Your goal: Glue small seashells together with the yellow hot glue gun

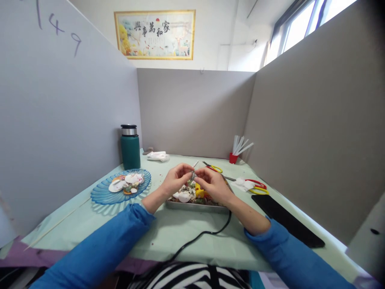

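Presently holds the left hand [178, 178] and the right hand [213, 184] close together above a shallow metal tray [198, 207] on the table [162, 235]. Bends the fingers of both inward, with thumbs and fingertips pinched around one small greyish piece [193, 176] just over the tray. Cannot tell what the piece is at this size, nor which hand bears more of it. Wears blue sleeves [99, 245] that end short of the wrists. Directly below the fingers, has white shell-like pieces [184, 196], a yellow piece [199, 191] and mixed small bits lying in the tray.

Has a black cable [207, 233] curving from beside the tray to the table's near edge. Farther left, has a blue scalloped plate [104, 195] bearing pale shells [116, 186], with a green bottle [130, 152] upright just behind. Beyond the tray, has a white plastic packet [158, 156] on the left and scissors [216, 169] with yellow and red handles on the right. Off to the right, has white tissue [242, 184] touching a second pair of scissors [260, 191], a flat black slab [287, 220] nearer, and a red cup [233, 158] of white sticks [240, 145] at the back.
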